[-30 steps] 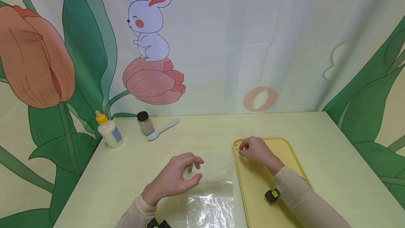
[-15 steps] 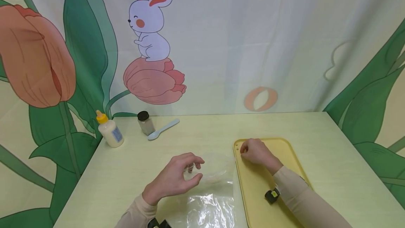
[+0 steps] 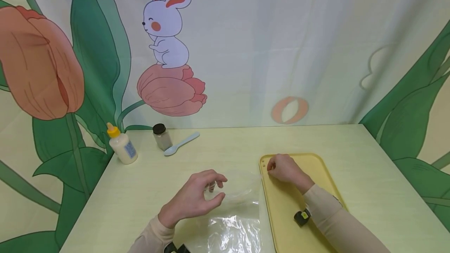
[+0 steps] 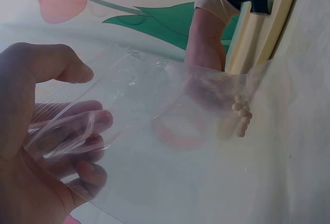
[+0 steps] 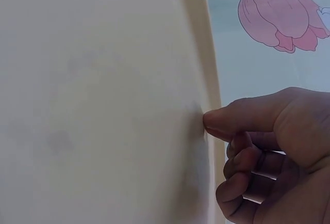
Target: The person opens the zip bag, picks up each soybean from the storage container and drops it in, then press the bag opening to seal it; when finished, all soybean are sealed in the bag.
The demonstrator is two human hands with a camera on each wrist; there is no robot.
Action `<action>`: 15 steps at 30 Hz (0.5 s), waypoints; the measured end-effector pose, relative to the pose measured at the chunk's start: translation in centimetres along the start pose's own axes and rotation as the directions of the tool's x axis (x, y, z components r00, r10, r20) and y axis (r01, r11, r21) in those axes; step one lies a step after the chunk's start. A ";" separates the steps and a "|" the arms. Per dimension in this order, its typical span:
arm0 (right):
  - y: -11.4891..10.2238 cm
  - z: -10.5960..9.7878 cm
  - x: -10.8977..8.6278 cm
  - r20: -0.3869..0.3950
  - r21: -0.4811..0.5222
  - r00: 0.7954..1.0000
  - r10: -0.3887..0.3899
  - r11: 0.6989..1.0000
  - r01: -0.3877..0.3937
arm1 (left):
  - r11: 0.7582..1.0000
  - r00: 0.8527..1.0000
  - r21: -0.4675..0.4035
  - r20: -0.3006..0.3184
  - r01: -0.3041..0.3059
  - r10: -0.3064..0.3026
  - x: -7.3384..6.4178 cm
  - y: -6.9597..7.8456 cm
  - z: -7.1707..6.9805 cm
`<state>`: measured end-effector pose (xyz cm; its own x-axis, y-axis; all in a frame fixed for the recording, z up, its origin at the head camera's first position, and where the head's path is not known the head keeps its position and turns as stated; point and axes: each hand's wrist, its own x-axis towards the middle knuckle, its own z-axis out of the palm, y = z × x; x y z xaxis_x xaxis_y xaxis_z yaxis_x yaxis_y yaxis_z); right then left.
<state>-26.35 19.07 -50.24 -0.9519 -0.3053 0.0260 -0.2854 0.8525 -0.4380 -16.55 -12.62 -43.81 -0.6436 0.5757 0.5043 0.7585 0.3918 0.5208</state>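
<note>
A clear plastic bag (image 3: 233, 221), with zip lines near its mouth, hangs about my left hand (image 3: 197, 196). The left thumb stands apart from the loosely bent fingers, which show through the plastic in the left wrist view. At the far left corner of a yellow tray (image 3: 286, 214), my right hand (image 3: 284, 169) has its thumb (image 5: 221, 119) and index finger close together by the rim, other fingers curled. Whether a small piece lies between those tips is hidden. Several small round tan beads (image 4: 241, 114) lie by that hand, seen blurred through the bag.
On the table's back left stand a glue bottle (image 3: 123, 147) with a yellow cap and a small black-lidded jar (image 3: 162, 139). A pale blue spoon (image 3: 181, 144) lies beside the jar. A printed cloth (image 3: 232, 50) hangs behind the table.
My right hand has shifted slightly right and toward me over the tray corner, its fingertips drawn in. The left hand and the bag stay where they were.
</note>
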 end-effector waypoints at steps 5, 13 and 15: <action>-0.1 -0.1 -0.4 -0.023 -0.004 0.999 -0.041 0.999 0.041 | 1.000 1.000 -0.003 0.000 -0.005 0.005 0.0 0.0 0.0; -1.0 -1.6 -0.9 -0.039 0.005 0.997 -0.063 0.998 0.063 | 1.000 1.000 0.004 0.002 0.001 -0.001 0.1 0.0 -0.1; -1.3 -1.9 -1.0 -0.054 0.005 0.995 -0.082 0.997 0.082 | 1.000 1.000 0.003 0.002 0.002 -0.002 0.0 0.1 -0.1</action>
<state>-25.25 19.06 -47.95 -0.9300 -0.3507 0.1104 -0.3622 0.8224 -0.4386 -16.54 -12.63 -43.71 -0.6452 0.5764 0.5014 0.7573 0.3956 0.5197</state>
